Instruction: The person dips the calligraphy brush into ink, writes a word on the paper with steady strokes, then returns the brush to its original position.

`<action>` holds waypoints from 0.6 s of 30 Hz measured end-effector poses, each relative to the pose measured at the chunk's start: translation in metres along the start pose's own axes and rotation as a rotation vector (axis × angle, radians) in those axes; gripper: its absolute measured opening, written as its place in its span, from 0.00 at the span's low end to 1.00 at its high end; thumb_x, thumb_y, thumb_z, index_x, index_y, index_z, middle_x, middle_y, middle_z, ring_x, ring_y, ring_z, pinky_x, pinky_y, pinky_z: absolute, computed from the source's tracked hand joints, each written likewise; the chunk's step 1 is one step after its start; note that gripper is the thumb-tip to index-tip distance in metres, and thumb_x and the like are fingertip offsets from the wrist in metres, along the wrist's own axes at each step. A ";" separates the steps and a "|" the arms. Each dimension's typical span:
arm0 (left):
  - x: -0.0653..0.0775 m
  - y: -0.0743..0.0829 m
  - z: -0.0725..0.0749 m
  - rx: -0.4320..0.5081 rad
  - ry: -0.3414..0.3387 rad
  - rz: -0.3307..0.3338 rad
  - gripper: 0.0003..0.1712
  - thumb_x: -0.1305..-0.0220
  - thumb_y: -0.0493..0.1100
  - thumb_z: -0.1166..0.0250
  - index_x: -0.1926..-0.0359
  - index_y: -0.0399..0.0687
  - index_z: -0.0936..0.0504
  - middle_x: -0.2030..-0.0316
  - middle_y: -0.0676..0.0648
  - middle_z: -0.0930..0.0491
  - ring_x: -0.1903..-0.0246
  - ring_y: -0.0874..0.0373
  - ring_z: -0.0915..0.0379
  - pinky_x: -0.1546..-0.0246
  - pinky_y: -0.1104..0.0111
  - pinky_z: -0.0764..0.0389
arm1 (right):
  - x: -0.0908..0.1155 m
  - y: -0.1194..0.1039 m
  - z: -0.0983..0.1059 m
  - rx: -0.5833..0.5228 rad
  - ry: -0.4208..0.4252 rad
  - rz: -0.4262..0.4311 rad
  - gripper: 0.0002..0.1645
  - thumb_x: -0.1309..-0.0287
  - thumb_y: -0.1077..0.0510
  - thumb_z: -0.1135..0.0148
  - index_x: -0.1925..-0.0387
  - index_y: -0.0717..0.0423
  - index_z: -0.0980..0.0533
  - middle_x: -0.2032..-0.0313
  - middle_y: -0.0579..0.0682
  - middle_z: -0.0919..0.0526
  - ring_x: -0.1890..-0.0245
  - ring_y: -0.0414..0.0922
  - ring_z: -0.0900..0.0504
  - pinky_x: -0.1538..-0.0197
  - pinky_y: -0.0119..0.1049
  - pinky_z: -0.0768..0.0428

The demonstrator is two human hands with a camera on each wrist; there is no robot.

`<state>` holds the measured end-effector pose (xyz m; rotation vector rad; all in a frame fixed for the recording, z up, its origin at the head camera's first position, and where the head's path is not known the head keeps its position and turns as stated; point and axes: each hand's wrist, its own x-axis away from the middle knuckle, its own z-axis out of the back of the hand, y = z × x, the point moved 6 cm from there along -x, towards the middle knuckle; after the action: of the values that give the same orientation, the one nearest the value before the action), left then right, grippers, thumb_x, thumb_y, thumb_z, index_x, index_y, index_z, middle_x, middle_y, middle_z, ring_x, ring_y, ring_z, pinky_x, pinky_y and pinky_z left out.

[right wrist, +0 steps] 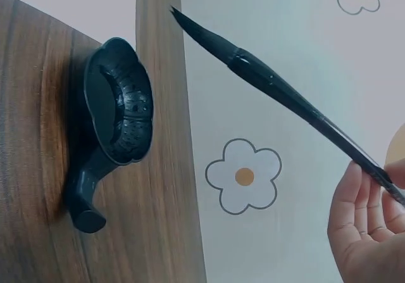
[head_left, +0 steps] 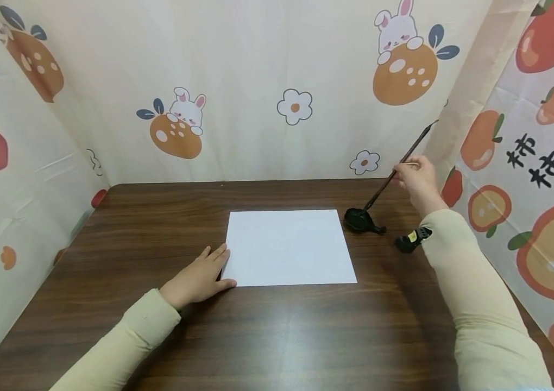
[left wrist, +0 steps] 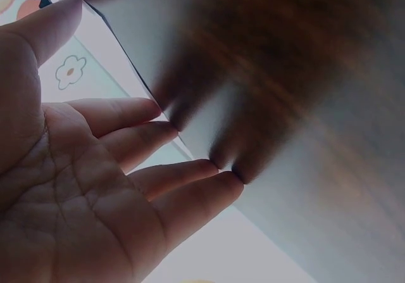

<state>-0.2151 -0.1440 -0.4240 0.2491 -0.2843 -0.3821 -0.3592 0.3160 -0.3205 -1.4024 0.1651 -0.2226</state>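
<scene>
My right hand [head_left: 419,182] holds the dark handle of a writing brush [right wrist: 272,83] between thumb and fingers. The brush slants down to the left, its dark, pointed bristles above a small black ink dish [right wrist: 134,112] and apart from it in the right wrist view. This dish has a scalloped rim and a short curved handle. Left of it lies a blank white sheet of paper [head_left: 289,247]. At the paper's left edge rests my left hand [head_left: 199,277], fingers extended, fingertips and thumb touching the sheet. The left wrist view shows its palm [left wrist: 69,194] from below.
Beside the right cuff is a small black item [head_left: 408,243] with a yellow label; its kind is unclear. The brown wooden table [head_left: 277,336] meets a printed cloth backdrop [head_left: 252,65] at the back, with more cloth at both sides.
</scene>
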 end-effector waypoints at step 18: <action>0.002 0.002 0.000 0.003 0.015 -0.006 0.46 0.33 0.58 0.39 0.28 0.31 0.42 0.26 0.34 0.47 0.29 0.26 0.53 0.30 0.41 0.43 | 0.005 0.041 0.018 -0.062 0.122 0.026 0.13 0.34 0.58 0.41 0.63 0.46 0.38 0.69 0.37 0.22 0.75 0.33 0.19 0.68 0.24 0.18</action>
<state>-0.2133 -0.1430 -0.4227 0.2556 -0.2697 -0.3857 -0.3473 0.3384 -0.3580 -1.4481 0.2930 -0.2839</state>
